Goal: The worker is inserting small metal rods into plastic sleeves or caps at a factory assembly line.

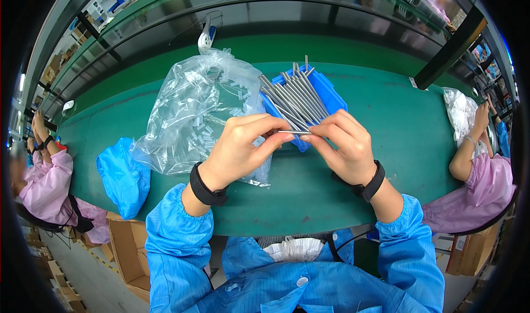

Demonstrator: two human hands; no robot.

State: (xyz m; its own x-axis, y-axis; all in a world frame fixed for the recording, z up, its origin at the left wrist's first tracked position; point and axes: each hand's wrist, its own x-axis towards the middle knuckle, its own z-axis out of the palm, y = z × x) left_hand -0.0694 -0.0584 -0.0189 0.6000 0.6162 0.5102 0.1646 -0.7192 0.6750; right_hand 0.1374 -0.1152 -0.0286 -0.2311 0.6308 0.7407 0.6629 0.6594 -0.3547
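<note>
My left hand and my right hand are raised over the green work surface, each pinching one end of a thin, ribbed metal rod. The rod lies level between the fingertips. Just beyond the hands stands a blue plastic bin, with many long metal rods leaning in it. A clear plastic bag of small, clear tube-like pieces sits beside the bin, and its near part lies behind my left hand. Both wrists wear black bands.
A blue plastic bag rests at the table's left. Open cardboard boxes stand below the near edge. Co-workers in pink sit at both sides. A dark post rises at the far right, near a silvery bag.
</note>
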